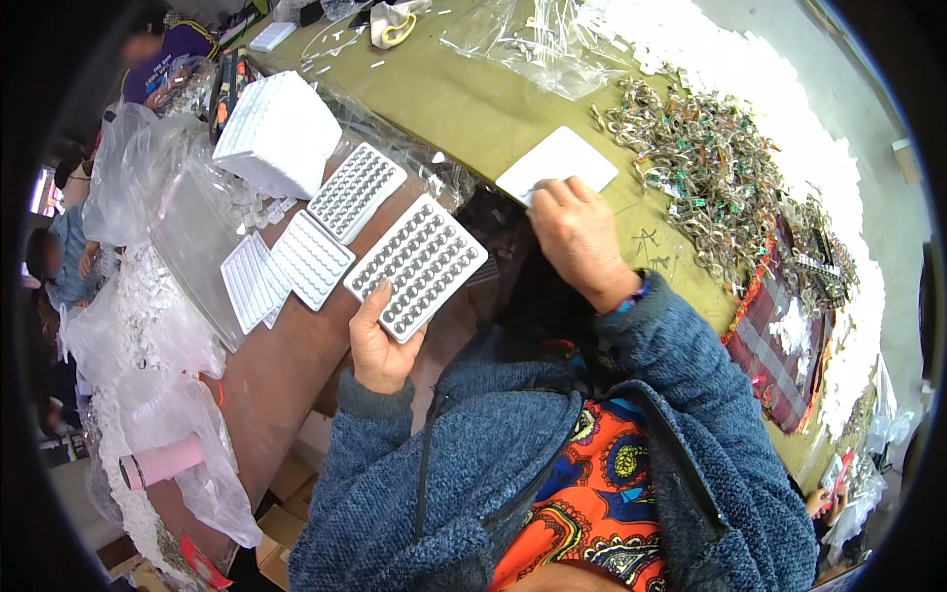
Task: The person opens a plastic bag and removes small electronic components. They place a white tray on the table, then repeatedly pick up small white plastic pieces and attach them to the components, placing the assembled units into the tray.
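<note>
My left hand (pixel 382 345) grips a white tray (pixel 480 259) by its near corner, thumb on top. Rows of shiny silver round pieces (pixel 418 259) fill this tray, which is tilted above the gap between two tables. My right hand (pixel 577 232) is closed, its fingertips bunched at the near edge of a flat white square panel (pixel 562 163) on the olive table. Whatever lies between those fingertips is hidden. Just beyond the held tray, another filled tray (pixel 357 192) rests on the brown table, beside white trays (pixel 313 260) showing no silver pieces.
A tall stack of white trays (pixel 278 133) stands at far left on the brown table (pixel 286 375). Tangled metal pieces (pixel 691 148) heap up on the olive table (pixel 464 109) at right, near a checked cloth (pixel 779 326). Plastic bags and a pink cylinder (pixel 163 462) lie left.
</note>
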